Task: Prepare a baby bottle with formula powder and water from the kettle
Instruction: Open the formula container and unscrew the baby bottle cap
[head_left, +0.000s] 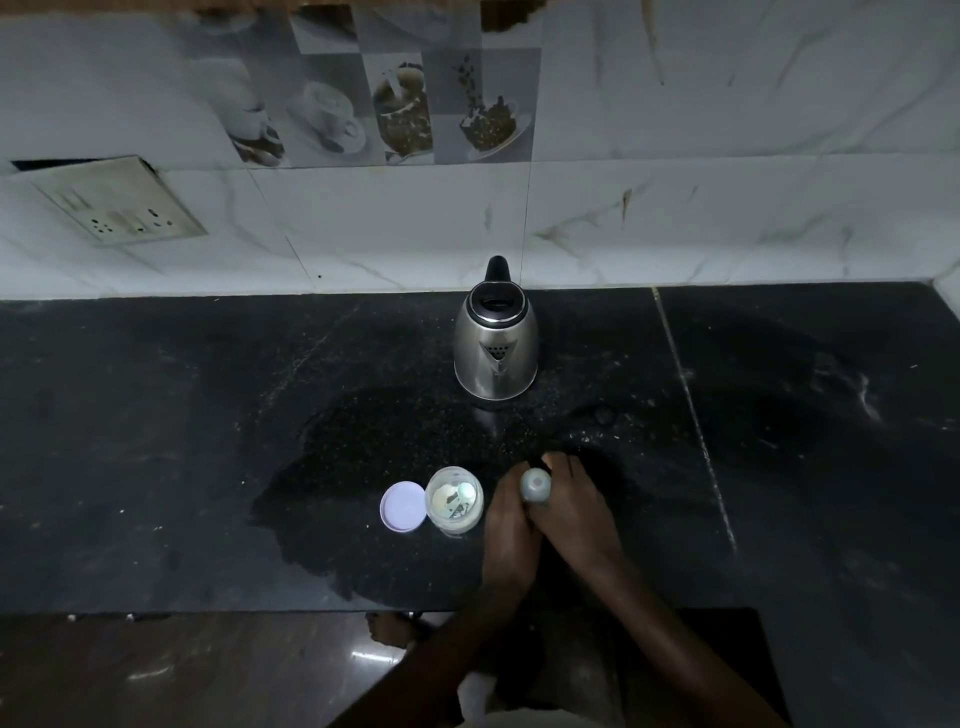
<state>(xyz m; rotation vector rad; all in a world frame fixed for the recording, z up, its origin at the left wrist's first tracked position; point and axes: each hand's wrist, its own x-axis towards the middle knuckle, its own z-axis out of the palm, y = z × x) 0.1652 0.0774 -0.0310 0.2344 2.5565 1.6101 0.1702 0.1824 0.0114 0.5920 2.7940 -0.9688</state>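
A baby bottle (535, 484) with a pale cap stands on the black counter (156, 441), seen from above. My left hand (511, 525) and my right hand (576, 512) both wrap around it, hiding its body. Just left of my hands is an open clear formula jar (453, 501) with powder and a scoop inside. Its lilac lid (403, 506) lies flat beside it on the left. A steel kettle (495, 343) with a black handle stands farther back, lid open, spout toward me.
A tiled wall rises behind the counter, with a socket plate (122, 202) at the left. The counter's front edge runs across the bottom, with the floor and a foot (389, 629) below. Water drops and powder specks lie near the kettle.
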